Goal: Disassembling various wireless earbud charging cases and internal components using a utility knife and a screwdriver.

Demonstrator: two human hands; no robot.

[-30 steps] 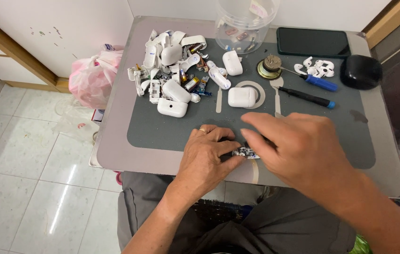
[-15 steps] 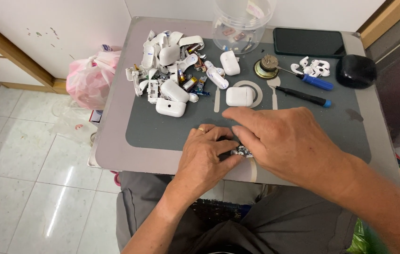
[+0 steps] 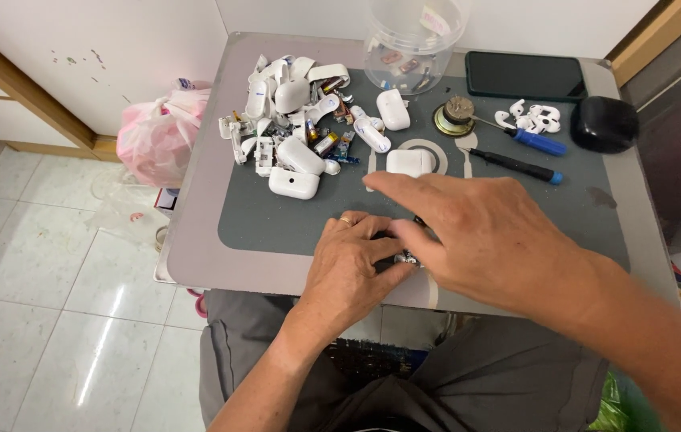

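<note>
My left hand (image 3: 352, 264) and my right hand (image 3: 480, 236) meet at the near edge of the grey mat (image 3: 276, 220). Between their fingertips is a small dark and silvery part (image 3: 406, 258), mostly hidden by the fingers. My left hand, with a ring on one finger, pinches it from the left. My right hand lies over it from the right, its index finger stretched out to the left. A white earbud case (image 3: 409, 162) sits just beyond my right hand.
A heap of white earbud cases and broken parts (image 3: 296, 120) lies at the mat's far left. Beyond are a clear plastic jar (image 3: 412, 40), a dark phone (image 3: 524, 76), loose earbuds (image 3: 534, 118), two screwdrivers (image 3: 516, 166), a black pouch (image 3: 604, 124). A pink bag (image 3: 156, 144) sits on the floor.
My right hand has slid a little to the left and forward over the small part, its index finger stretching out. My left hand has stayed in place.
</note>
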